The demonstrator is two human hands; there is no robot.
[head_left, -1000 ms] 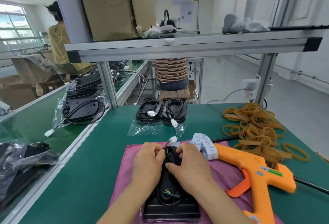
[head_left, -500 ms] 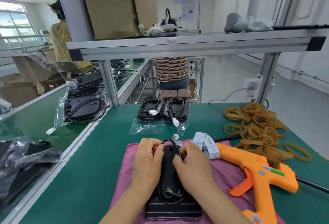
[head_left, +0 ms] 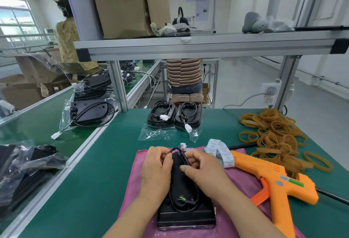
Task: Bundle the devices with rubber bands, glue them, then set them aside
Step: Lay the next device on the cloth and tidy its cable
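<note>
Device: black, flat, hard-shelled housing that lies lengthwise under both hands, its broad end toward the wrists. Judged rigid and fairly light. The smooth plastic is likely to slide in a loose grip, so it is best taken by its two long edges.

Cable: thin black lead coiled on top of the device, rising in a small loop at the fingertips. Judged soft and springy, apt to uncoil once let go. The coloured wires at its root, near the wrists, look delicate, so hold it along the sheath and not at the root.

Left hand: fingers curled, pinching the loop at the far end of the device.

Right hand: thumb and fingers closed on the cable just beside the left hand.

Pink cloth: spread beneath the device and both forearms.

Label roll: white, just beyond the right hand.

Glue gun: orange, lying to the right of the right hand and touched by neither.

Rubber bands: loose tan heap beyond the glue gun, well apart from the hands. No band shows on the device, so bundling is judged not yet done.

Two more devices: side by side beyond the fingertips
</note>
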